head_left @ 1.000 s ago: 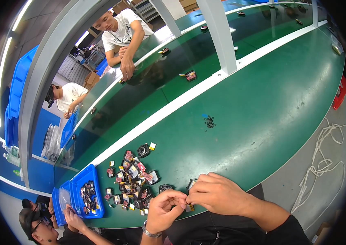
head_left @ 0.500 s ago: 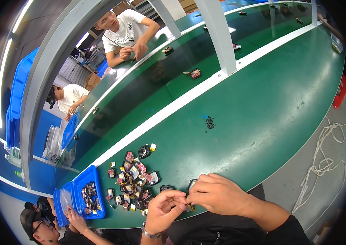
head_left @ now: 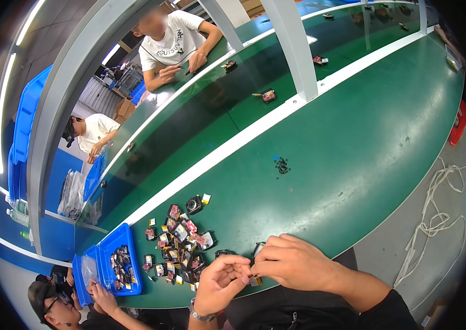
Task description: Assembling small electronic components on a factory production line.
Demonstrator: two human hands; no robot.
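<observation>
My left hand [head_left: 219, 283] and my right hand [head_left: 291, 264] meet at the table's near edge, fingertips pinched together. Whatever they pinch is mostly hidden by the fingers; a small yellow-and-silver part [head_left: 256, 281] shows just beneath. Behind my right fingers peeks a dark housing with a pale face [head_left: 258, 248]. Another black housing [head_left: 224, 253] lies just past my left fingertips. To the left spreads a heap of small electronic assemblies [head_left: 181, 234], with black cases, red circuit boards and yellow-and-white pieces.
A blue bin [head_left: 137, 269] with more assemblies stands at left, beside a person's hand [head_left: 102, 296]. Small black rings [head_left: 282, 165] lie mid-table. Beyond a white rail [head_left: 233, 135], a green conveyor belt carries assemblies such as one with a red board [head_left: 268, 95]. Two people work across it.
The assemblies on the conveyor have shifted slightly to the right and away. The person across has moved their hands apart. My own hands hold almost the same pose.
</observation>
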